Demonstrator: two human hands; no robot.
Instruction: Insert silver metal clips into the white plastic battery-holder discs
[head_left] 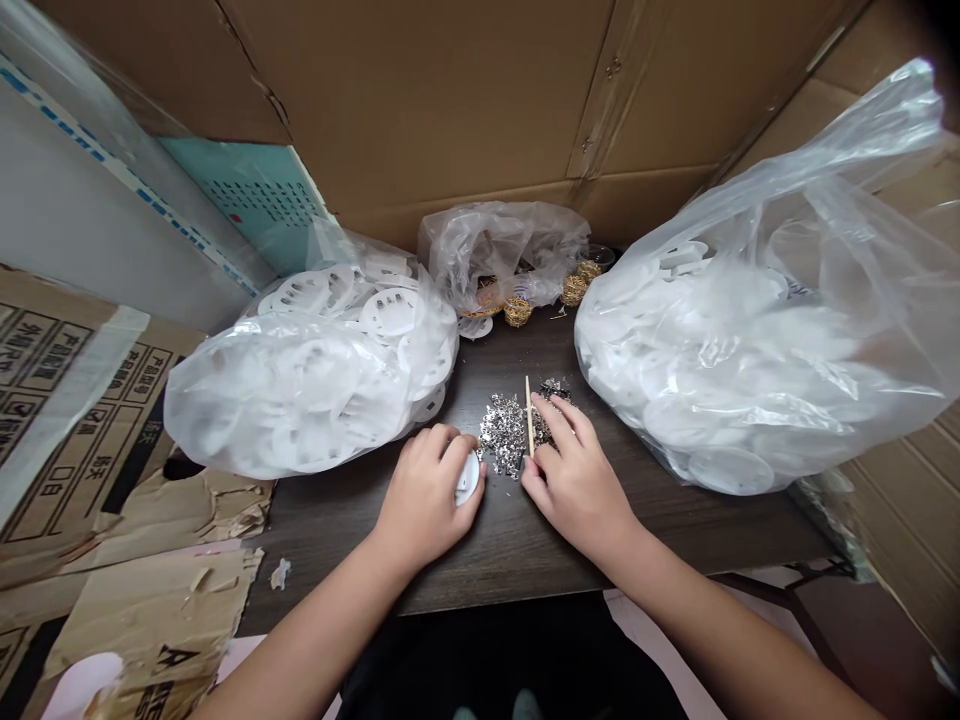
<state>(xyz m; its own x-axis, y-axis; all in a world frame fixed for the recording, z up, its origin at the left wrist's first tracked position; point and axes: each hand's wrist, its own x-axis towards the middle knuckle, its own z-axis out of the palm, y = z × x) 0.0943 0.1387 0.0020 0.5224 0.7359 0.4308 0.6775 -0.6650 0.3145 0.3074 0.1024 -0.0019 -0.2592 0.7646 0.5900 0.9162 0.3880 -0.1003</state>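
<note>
My left hand is curled round a small white plastic disc on the dark wooden table. My right hand rests beside it, fingers pressed on a thin wooden stick that stands up between them. Both hands sit at the near edge of a small heap of tiny silver metal pieces.
A clear bag of white discs lies at the left and a larger one at the right. Behind the heap, a crumpled bag holds gold wire coils. Cardboard boxes wall the table in at the back and both sides.
</note>
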